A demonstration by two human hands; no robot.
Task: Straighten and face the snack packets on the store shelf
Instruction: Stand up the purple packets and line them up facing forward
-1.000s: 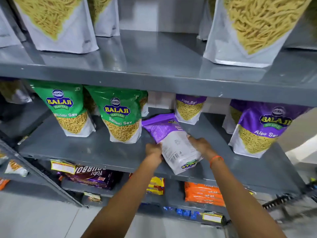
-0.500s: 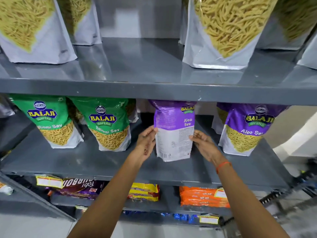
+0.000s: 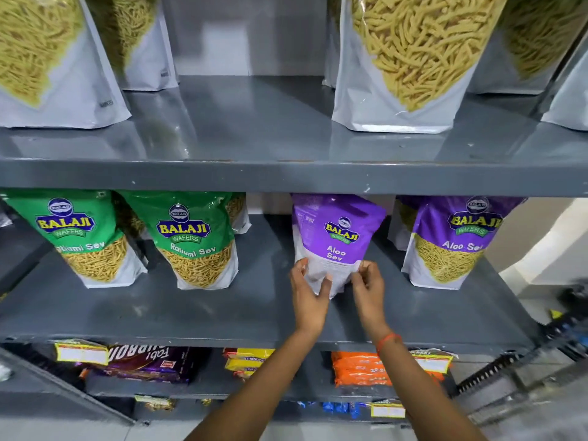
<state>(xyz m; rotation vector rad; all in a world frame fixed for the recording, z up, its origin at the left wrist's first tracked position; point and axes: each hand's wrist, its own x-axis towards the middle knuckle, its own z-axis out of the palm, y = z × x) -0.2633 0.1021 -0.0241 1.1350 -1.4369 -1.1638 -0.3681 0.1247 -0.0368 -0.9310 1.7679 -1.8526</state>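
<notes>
Purple Aloo Sev packet upright on middle shelf; left hand, right hand pinching bottom corners.

Middle shelf, left to right. Glossy green plastic pouch: "BALAJI WAFERS", with a partly creased line ending in "Sev". Second green pouch: "BALAJI WAFERS", "Ratlami Sev". Purple-and-white plastic pouch in the middle: "BALAJI", "Aloo Sev"; its fine print is too small to read. Purple pouch with yellow sev window at right: "BALAJI WAFERS", "Aloo Se", the last letter cut off. Below, a dark purple biscuit wrapper lies upside down, letters "Fab!". Yellow shelf-edge price tags: print unreadable.
</notes>
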